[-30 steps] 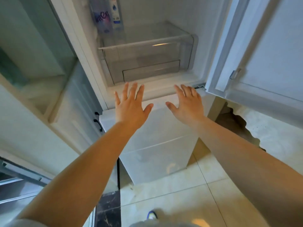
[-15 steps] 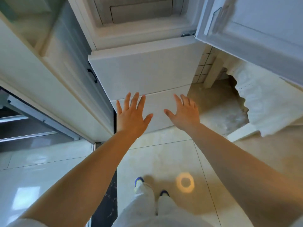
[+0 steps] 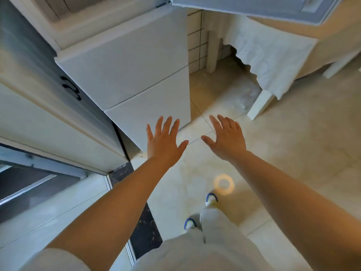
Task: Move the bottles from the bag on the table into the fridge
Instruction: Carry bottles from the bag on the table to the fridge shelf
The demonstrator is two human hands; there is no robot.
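Legs and shoes: nearest, on the tiled floor in front of the fridge, apparently mid-step.
Left hand: held out over the floor by the fridge's lower corner, fingers straight and spread wide, holding nothing.
Right hand: level with the left, fingers spread, likewise empty; probably free for the next bottle.
Fridge: just beyond the hands, lower doors closed, upper door swung open at top, presumably left so for loading.
Tabletop: right of the fridge, draped in a white cloth, only an edge in view.
Bag and bottles: out of view; cannot tell where on the tabletop.
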